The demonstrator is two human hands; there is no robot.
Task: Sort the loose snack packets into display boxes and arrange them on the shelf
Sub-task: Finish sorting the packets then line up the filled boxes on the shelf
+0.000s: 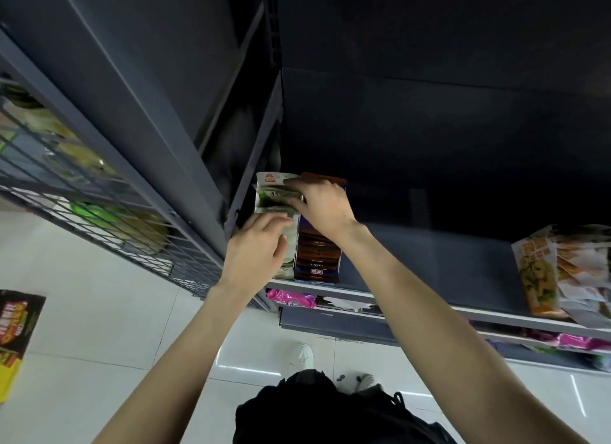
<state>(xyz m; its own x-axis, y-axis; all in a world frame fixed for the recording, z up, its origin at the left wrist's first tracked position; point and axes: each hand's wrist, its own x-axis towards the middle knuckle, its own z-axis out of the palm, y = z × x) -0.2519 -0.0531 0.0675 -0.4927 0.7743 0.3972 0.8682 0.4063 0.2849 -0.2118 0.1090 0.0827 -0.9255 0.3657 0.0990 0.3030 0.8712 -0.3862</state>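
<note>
Head view: hands [287, 225] on green-white display box [269, 192], packets seemingly upright.

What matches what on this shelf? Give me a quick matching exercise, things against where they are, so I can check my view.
Things:
1. green-and-white display box
2. dark brown display box
3. orange snack bags
4. pink packets

Places:
A. far right end of the shelf
B. on the lower shelf, below the boxes
C. left end of the shelf, under both hands
D. just right of the green-and-white box

Pairs: 1-C, 2-D, 3-A, 4-B

The left hand rests on the green-and-white box's near part; the right hand reaches across to its packets.
</note>
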